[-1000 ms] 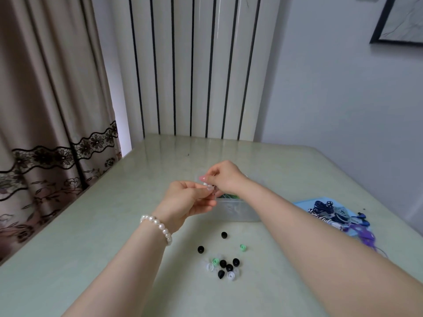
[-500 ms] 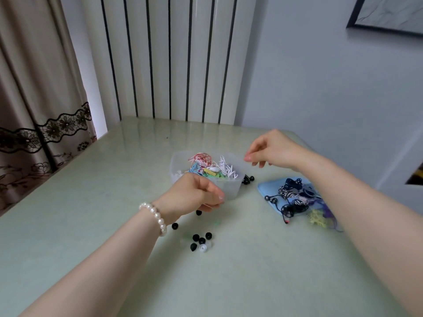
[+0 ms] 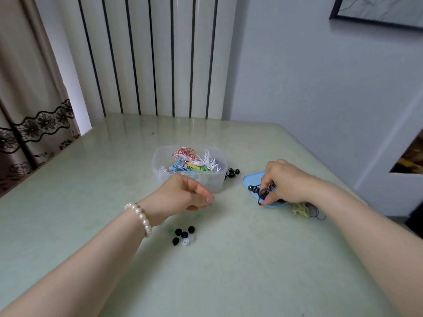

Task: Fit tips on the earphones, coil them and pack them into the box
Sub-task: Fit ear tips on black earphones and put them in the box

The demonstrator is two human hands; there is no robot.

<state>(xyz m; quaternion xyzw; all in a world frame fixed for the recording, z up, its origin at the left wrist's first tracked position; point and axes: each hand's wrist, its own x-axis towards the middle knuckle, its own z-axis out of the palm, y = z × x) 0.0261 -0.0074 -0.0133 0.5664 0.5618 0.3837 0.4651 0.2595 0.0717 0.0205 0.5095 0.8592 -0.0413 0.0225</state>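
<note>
the right hand [image 3: 282,181] is reaching onto the blue lid [image 3: 250,179] near the desk's [image 3: 229,282] right edge, its fingers [image 3: 265,197] curling round a black earphone cord [image 3: 261,194] (two dark buds are poking out just left of them). the left hand [image 3: 180,195] is hovering in front of the clear box [image 3: 158,172], fingers loosely curled; whether they are pinching anything i cannot tell. the box, mid-desk, is holding coiled earphones [image 3: 192,163] in red, white, blue and green. loose tips [image 3: 183,234], black, white and green, are lying nearer the front edge, just beside the left wrist with its pearl bracelet [image 3: 139,212]. another black pair [image 3: 232,173] is lying between box and lid.
</note>
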